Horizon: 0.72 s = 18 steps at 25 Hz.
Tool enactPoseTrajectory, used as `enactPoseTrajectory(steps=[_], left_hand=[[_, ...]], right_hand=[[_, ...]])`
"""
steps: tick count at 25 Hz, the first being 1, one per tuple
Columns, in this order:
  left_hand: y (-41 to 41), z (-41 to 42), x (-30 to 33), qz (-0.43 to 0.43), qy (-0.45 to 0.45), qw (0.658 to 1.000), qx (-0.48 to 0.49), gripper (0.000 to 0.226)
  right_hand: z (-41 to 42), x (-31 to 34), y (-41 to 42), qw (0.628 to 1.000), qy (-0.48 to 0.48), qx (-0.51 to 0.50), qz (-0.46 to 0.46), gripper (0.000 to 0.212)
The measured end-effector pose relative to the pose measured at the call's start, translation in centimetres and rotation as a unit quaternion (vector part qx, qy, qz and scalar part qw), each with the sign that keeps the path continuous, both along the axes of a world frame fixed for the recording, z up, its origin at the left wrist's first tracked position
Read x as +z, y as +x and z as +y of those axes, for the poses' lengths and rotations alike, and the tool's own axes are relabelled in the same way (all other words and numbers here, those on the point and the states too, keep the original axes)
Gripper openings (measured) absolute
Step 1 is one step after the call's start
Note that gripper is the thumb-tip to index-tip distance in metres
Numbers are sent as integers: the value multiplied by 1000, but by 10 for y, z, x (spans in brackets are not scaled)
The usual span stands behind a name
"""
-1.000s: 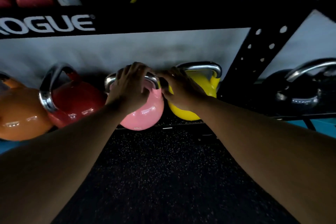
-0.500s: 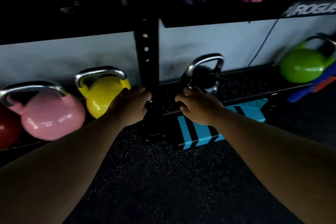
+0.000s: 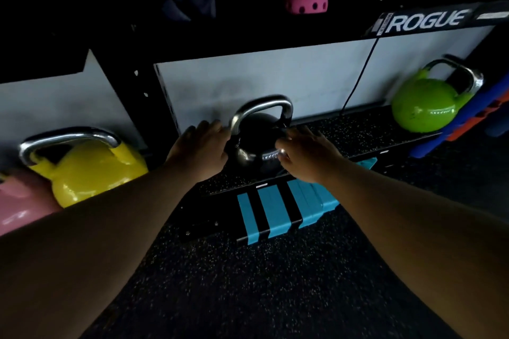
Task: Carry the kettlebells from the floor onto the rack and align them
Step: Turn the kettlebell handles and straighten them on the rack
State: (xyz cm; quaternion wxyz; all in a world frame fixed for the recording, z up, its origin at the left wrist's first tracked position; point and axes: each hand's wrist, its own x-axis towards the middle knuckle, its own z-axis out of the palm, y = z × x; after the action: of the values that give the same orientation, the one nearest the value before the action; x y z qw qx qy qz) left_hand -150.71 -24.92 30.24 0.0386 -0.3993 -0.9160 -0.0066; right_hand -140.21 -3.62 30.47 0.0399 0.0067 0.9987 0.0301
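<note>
both hands are at the black kettlebell point(image 3: 257, 146), which already sits on the rack's low shelf point(image 3: 358, 129), just right of the black upright post point(image 3: 154, 107). the left hand point(image 3: 201, 150) cups the left flank of the ball, fingers spread and curved against it. the right hand point(image 3: 303, 158) covers the right flank with loosely parted fingers; whether they press the metal or only hover beside it i cannot tell. neither hand is wrapped around the steel handle point(image 3: 261, 110), which stands upright and turned somewhat off square.

the step looks like alignment, not carrying. to do it well, press both palms evenly on the ball and twist it in place so the handle matches the yellow kettlebell point(image 3: 91, 170) in the bay to the left, beyond the post. slide it, don't lift: the rubber shelf surface should grip. keep fingertips clear of the base edge. the green kettlebell point(image 3: 425, 107) sits well apart at the far right, leaning, and probably wants the same treatment afterwards.
</note>
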Motion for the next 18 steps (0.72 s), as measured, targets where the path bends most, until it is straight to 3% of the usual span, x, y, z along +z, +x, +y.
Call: enactPoseTrajectory(steps=[7, 11, 15, 18], left_hand=[[-54, 71, -7, -104, 98, 987, 67, 48], [-59, 100, -28, -198, 170, 959, 108, 44], [-45, 114, -42, -224, 249, 925, 180, 40], [-57, 117, -42, -255, 290, 901, 199, 38]], right_hand=[[35, 5, -97, 990, -73, -117, 30, 58], [49, -19, -119, 991, -113, -68, -6, 53], [72, -28, -128, 963, -263, -58, 0, 48], [74, -24, -133, 966, -249, -68, 1, 57]])
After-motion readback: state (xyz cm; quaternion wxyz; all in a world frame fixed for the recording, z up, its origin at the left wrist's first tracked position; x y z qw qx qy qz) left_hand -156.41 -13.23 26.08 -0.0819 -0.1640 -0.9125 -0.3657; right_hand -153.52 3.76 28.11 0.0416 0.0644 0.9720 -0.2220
